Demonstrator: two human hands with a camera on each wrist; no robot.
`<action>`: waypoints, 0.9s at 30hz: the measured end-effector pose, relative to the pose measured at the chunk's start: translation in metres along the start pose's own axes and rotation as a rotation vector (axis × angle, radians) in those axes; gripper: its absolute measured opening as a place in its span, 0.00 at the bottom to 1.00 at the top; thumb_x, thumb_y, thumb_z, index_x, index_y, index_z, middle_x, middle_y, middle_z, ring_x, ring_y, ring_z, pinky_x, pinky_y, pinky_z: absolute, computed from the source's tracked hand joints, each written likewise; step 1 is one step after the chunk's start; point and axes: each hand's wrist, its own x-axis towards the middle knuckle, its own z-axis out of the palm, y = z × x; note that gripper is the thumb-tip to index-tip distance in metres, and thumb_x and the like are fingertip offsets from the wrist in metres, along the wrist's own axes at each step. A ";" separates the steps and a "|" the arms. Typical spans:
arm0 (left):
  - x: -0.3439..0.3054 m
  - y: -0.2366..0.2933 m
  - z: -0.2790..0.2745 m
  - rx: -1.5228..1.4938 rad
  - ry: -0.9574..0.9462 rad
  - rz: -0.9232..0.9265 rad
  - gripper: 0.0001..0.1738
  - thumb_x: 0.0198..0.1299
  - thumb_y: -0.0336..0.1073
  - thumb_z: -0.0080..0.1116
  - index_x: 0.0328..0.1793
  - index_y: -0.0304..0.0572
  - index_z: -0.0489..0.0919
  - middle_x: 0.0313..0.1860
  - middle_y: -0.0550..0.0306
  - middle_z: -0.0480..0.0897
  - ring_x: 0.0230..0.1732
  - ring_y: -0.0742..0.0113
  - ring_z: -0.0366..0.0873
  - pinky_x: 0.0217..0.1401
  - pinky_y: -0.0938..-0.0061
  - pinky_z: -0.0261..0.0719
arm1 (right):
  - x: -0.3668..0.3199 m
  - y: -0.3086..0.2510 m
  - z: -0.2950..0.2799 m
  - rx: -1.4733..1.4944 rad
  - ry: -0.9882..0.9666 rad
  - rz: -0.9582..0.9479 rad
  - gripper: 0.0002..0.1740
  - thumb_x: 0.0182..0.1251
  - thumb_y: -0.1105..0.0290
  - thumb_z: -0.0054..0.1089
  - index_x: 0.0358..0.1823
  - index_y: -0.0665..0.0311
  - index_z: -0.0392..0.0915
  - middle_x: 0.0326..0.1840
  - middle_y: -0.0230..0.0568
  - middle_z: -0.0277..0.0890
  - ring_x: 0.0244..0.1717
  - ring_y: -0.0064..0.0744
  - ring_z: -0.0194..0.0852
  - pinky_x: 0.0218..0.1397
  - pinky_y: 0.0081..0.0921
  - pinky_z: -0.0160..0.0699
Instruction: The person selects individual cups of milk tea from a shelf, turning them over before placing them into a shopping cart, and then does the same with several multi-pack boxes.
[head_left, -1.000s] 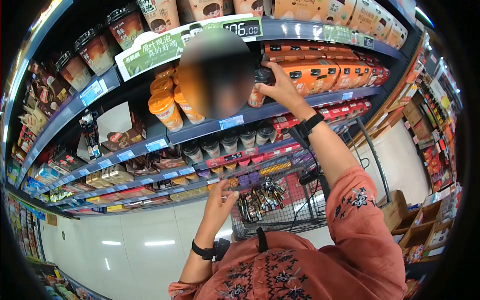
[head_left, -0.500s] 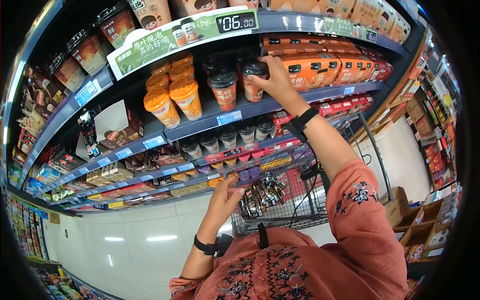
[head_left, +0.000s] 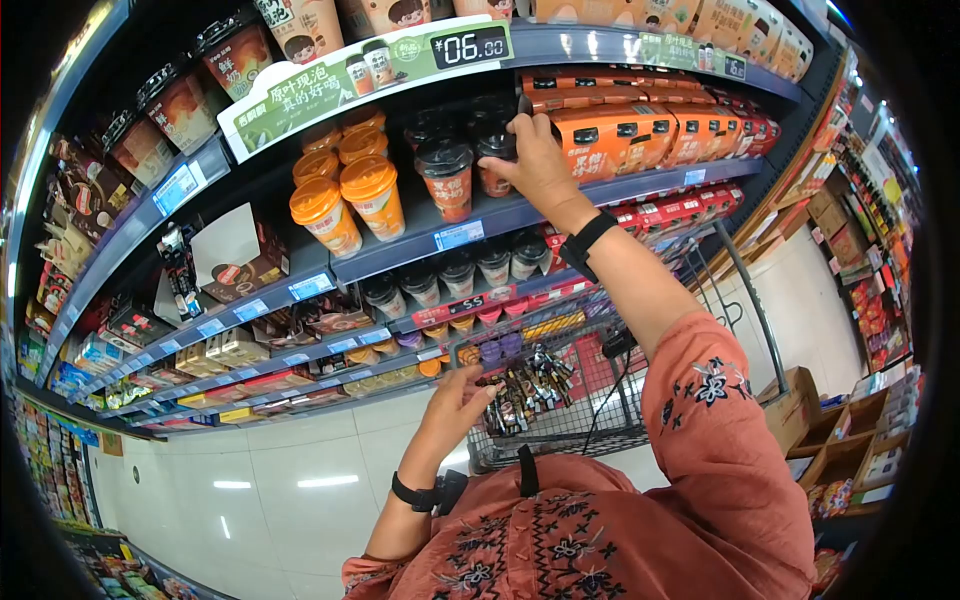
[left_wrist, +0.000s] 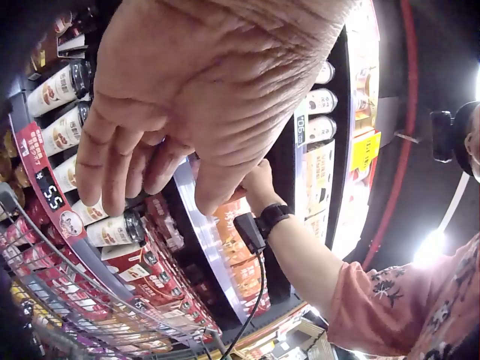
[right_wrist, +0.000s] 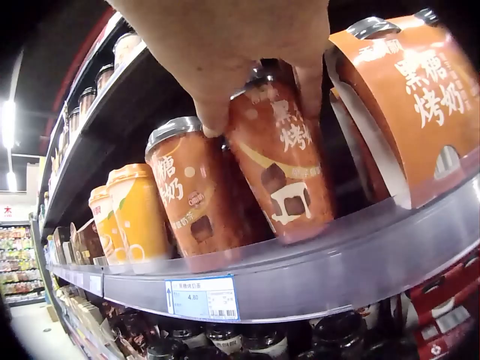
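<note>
The right hand (head_left: pixel 545 170) grips a brown-orange cup (right_wrist: pixel 281 161) with a black lid near its top, thumb on one side and fingers on the other; the cup stands on the shelf. A similar cup (head_left: pixel 444 182) is just left of it, and in the right wrist view that neighbour (right_wrist: pixel 191 195) shows a pale stripe. The left hand (head_left: pixel 448 415) hangs in front of the shopping cart, holding nothing, its fingers loosely bent; the left wrist view shows this hand (left_wrist: pixel 195 97) from close up.
Yellow cups (head_left: pixel 372 197) stand left on the same shelf, orange multipacks (head_left: pixel 620 140) right. A price sign (head_left: pixel 375 75) hangs above. White cups (head_left: pixel 455 272) line the shelf below. The cart (head_left: pixel 560 445) holds many small dark packets (head_left: pixel 530 392). Cartons (head_left: pixel 790 410) lie at right.
A blurred patch over the shelf is gone. The right hand has moved left and back slightly with its cup, which now stands deeper beside its neighbour. The left hand has shifted slightly right.
</note>
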 end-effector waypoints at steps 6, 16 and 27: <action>-0.001 -0.004 -0.004 0.002 -0.028 0.000 0.30 0.70 0.46 0.64 0.69 0.31 0.74 0.61 0.45 0.79 0.57 0.58 0.80 0.59 0.65 0.79 | -0.003 0.006 -0.001 0.025 -0.043 0.004 0.34 0.50 0.60 0.83 0.52 0.65 0.70 0.49 0.55 0.67 0.52 0.63 0.73 0.54 0.47 0.79; 0.018 -0.004 -0.012 0.070 -0.026 0.087 0.29 0.70 0.45 0.64 0.69 0.32 0.74 0.61 0.42 0.79 0.56 0.56 0.81 0.60 0.65 0.79 | 0.007 0.004 -0.019 0.073 -0.199 0.015 0.30 0.57 0.59 0.75 0.51 0.69 0.69 0.52 0.62 0.71 0.53 0.65 0.74 0.56 0.46 0.78; 0.017 -0.007 0.000 0.065 -0.103 0.060 0.29 0.70 0.44 0.63 0.69 0.30 0.74 0.60 0.41 0.81 0.58 0.56 0.81 0.61 0.65 0.79 | 0.041 -0.005 -0.045 -0.244 -0.446 -0.078 0.32 0.57 0.50 0.74 0.49 0.71 0.76 0.46 0.60 0.80 0.52 0.61 0.81 0.55 0.47 0.81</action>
